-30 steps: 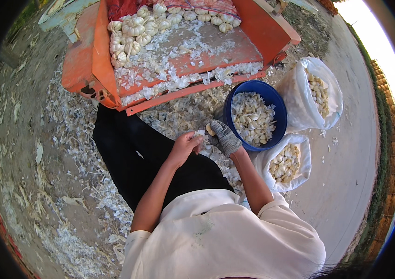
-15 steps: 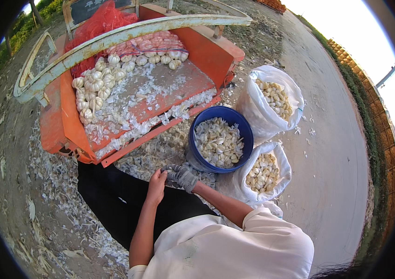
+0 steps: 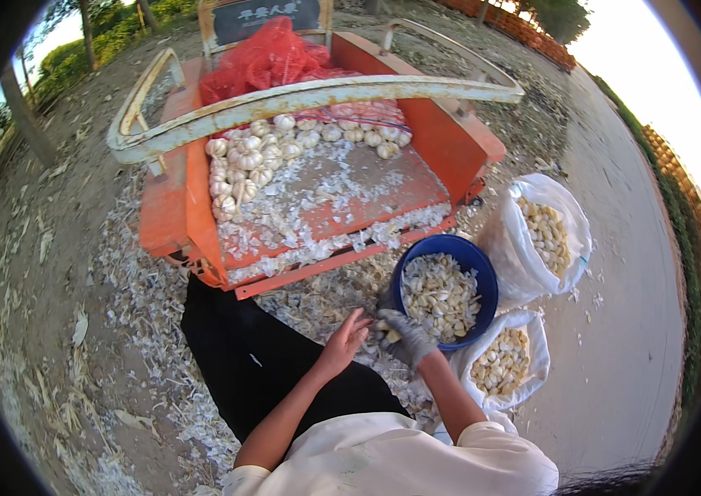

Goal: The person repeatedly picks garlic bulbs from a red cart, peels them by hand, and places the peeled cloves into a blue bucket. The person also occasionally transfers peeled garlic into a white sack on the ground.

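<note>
My left hand (image 3: 345, 341) is bare and held over my black trousers, its fingers stretched out with nothing seen in them. Beside it, my right hand (image 3: 408, 337) wears a grey glove and curls around some pale garlic cloves (image 3: 389, 332) at the near left side of a blue bucket (image 3: 487, 277). Loose cloves and bits of skin (image 3: 441, 296) lie in that bucket. Whole garlic bulbs (image 3: 249, 155) are heaped on the orange bed (image 3: 429, 145) of a cart in front of me, among scattered papery skins.
Two white sacks of cloves, a larger one (image 3: 506, 260) and a smaller one (image 3: 539, 365), stand right of the bucket. A rusty pale rail (image 3: 301, 97) crosses above the cart bed. Red mesh (image 3: 263, 62) lies behind it. Garlic skins litter the ground (image 3: 152, 331).
My hands have come apart, the gloved right one moving to the bucket's side and the left one opening. The view has shifted, so the cart and bucket sit farther right.
</note>
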`<state>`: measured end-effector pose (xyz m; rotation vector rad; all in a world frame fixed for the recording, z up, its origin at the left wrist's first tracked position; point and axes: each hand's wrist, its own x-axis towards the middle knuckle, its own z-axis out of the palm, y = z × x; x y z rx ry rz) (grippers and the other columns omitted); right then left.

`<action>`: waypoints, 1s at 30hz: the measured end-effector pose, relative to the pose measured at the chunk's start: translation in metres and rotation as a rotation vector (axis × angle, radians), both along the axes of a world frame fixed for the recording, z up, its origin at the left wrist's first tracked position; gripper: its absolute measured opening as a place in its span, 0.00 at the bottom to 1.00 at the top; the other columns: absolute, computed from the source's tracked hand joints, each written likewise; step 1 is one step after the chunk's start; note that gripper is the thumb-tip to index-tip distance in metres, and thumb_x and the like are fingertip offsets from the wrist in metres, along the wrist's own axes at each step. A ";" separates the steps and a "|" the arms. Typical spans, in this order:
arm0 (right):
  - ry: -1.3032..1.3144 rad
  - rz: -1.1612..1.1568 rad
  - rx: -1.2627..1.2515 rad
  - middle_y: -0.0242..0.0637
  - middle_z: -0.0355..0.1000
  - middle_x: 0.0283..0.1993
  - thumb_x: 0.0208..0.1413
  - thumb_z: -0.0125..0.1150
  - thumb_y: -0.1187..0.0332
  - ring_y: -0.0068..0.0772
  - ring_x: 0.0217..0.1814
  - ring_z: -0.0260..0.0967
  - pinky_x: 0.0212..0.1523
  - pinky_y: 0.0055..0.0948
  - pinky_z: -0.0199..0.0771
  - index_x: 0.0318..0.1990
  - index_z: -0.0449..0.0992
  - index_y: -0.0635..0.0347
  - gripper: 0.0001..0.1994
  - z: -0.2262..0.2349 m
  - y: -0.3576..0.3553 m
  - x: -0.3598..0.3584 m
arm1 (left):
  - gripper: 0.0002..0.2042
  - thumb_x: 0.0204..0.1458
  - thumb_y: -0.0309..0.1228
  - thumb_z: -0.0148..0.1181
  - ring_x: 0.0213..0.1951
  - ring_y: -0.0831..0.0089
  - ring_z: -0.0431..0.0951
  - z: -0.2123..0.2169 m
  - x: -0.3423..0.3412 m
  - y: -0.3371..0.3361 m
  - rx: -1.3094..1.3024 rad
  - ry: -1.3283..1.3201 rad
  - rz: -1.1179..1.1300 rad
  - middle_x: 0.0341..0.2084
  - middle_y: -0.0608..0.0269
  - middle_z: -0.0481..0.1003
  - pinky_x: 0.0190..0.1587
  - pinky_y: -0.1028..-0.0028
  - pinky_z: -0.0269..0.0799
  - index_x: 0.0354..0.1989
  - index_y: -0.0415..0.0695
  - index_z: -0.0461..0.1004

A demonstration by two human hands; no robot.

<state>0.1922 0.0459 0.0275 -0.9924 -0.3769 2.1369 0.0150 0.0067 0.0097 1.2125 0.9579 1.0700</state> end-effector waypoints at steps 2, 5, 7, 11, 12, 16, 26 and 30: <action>-0.238 -0.285 0.266 0.32 0.69 0.28 0.54 0.52 0.70 0.25 0.28 0.68 0.27 0.23 0.70 0.41 0.69 0.61 0.09 0.044 0.026 0.046 | 0.23 0.59 0.32 0.44 0.49 0.71 0.69 -0.002 -0.014 0.005 -0.013 -0.042 0.028 0.48 0.55 0.67 0.49 0.73 0.64 0.60 0.39 0.50; -0.777 -0.653 0.863 0.30 0.65 0.27 0.56 0.48 0.69 0.19 0.24 0.61 0.25 0.19 0.65 0.44 0.68 0.62 0.11 0.124 0.076 0.127 | 0.21 0.58 0.28 0.44 0.46 0.72 0.71 0.010 -0.053 0.024 -0.068 -0.013 0.153 0.47 0.54 0.67 0.47 0.73 0.66 0.59 0.39 0.52; -1.218 -0.819 1.043 0.34 0.68 0.32 0.57 0.48 0.68 0.21 0.32 0.65 0.36 0.20 0.66 0.47 0.68 0.64 0.13 0.153 0.111 0.199 | 0.19 0.57 0.26 0.44 0.42 0.73 0.73 0.021 -0.079 0.049 -0.014 0.048 0.294 0.45 0.55 0.68 0.44 0.73 0.67 0.57 0.38 0.55; -2.531 -0.343 0.570 0.51 0.62 0.55 0.51 0.53 0.68 0.45 0.58 0.59 0.58 0.34 0.56 0.51 0.66 0.63 0.19 0.184 0.162 0.271 | 0.17 0.54 0.23 0.46 0.46 0.64 0.70 0.040 -0.139 0.123 0.164 0.394 0.633 0.46 0.50 0.67 0.46 0.70 0.66 0.54 0.37 0.59; -2.619 -0.509 0.738 0.52 0.60 0.56 0.49 0.54 0.68 0.48 0.60 0.56 0.60 0.38 0.53 0.51 0.65 0.63 0.21 0.178 0.175 0.267 | 0.18 0.53 0.23 0.46 0.46 0.65 0.70 0.044 -0.149 0.144 0.184 0.473 0.713 0.46 0.51 0.67 0.46 0.70 0.66 0.53 0.37 0.59; -1.961 -0.402 1.198 0.48 0.67 0.47 0.52 0.51 0.71 0.45 0.51 0.63 0.53 0.35 0.61 0.45 0.70 0.64 0.13 0.138 0.187 0.156 | 0.19 0.50 0.20 0.47 0.49 0.60 0.66 0.055 -0.174 0.224 0.257 0.710 0.949 0.45 0.51 0.67 0.49 0.66 0.62 0.53 0.37 0.60; -1.177 -0.063 0.868 0.45 0.72 0.34 0.49 0.54 0.74 0.37 0.36 0.70 0.40 0.31 0.68 0.37 0.73 0.65 0.08 0.014 0.085 -0.010 | 0.23 0.53 0.43 0.47 0.54 0.62 0.62 0.003 -0.250 0.374 0.880 1.317 1.074 0.51 0.56 0.64 0.54 0.65 0.57 0.54 0.43 0.61; -1.118 -0.045 0.860 0.35 0.73 0.35 0.50 0.53 0.75 0.25 0.37 0.68 0.39 0.25 0.68 0.37 0.73 0.63 0.07 0.029 0.075 -0.032 | 0.21 0.53 0.41 0.49 0.51 0.65 0.65 0.022 -0.244 0.353 0.406 0.537 1.120 0.49 0.58 0.66 0.50 0.67 0.62 0.54 0.45 0.61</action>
